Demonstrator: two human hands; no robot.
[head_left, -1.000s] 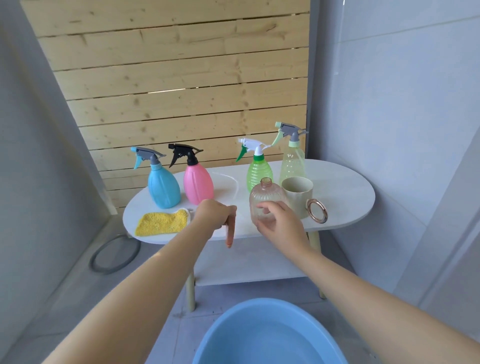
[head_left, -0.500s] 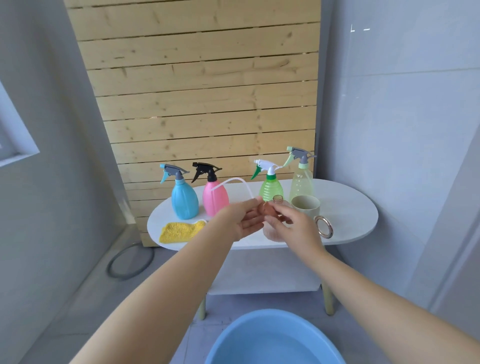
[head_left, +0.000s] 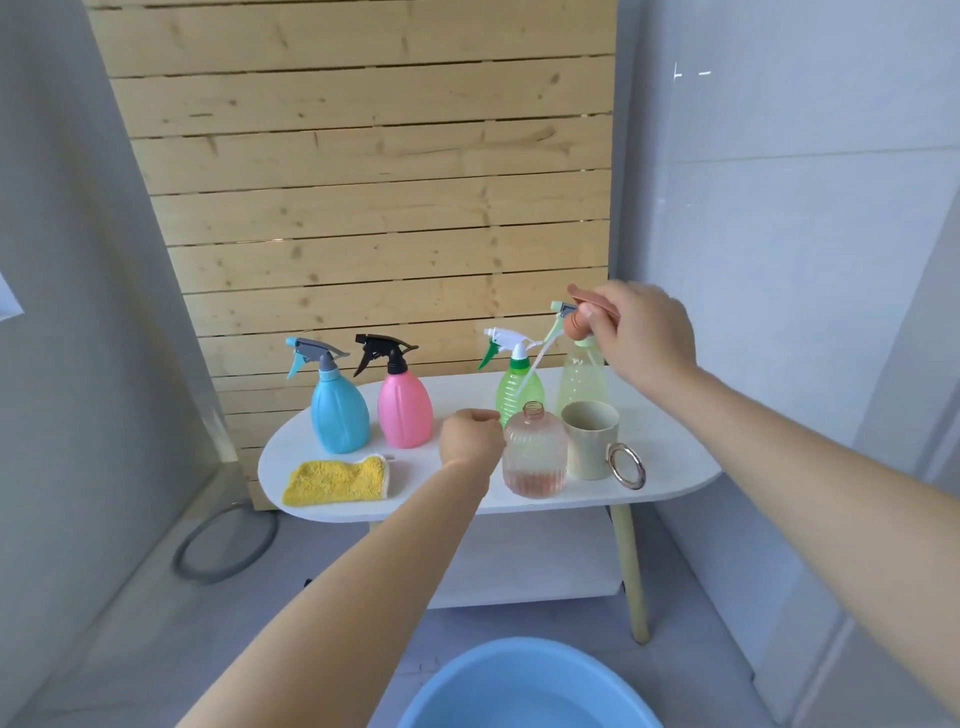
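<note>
A ribbed clear pink bottle (head_left: 535, 457) stands uncapped on the white table (head_left: 670, 462), with a little liquid at its bottom. My right hand (head_left: 639, 332) is raised above and behind it and grips a brown spray head (head_left: 576, 325). A thin white tube (head_left: 532, 371) hangs from the head, slanting down to the left. My left hand (head_left: 470, 436) is just left of the bottle's neck with its fingers curled, and it seems to pinch the tube's lower end.
Behind stand blue (head_left: 337, 415), pink (head_left: 404, 410), green (head_left: 517, 387) and pale green (head_left: 582, 379) spray bottles. A beige cup (head_left: 589, 439) with a ring handle sits right of the bottle. A yellow cloth (head_left: 335, 480) lies front left. A blue basin (head_left: 524, 686) is on the floor below.
The spray head passed from my left hand to my right, which lifted it up and to the right. My right hand let go of the bottle; my left hand dropped beside its neck.
</note>
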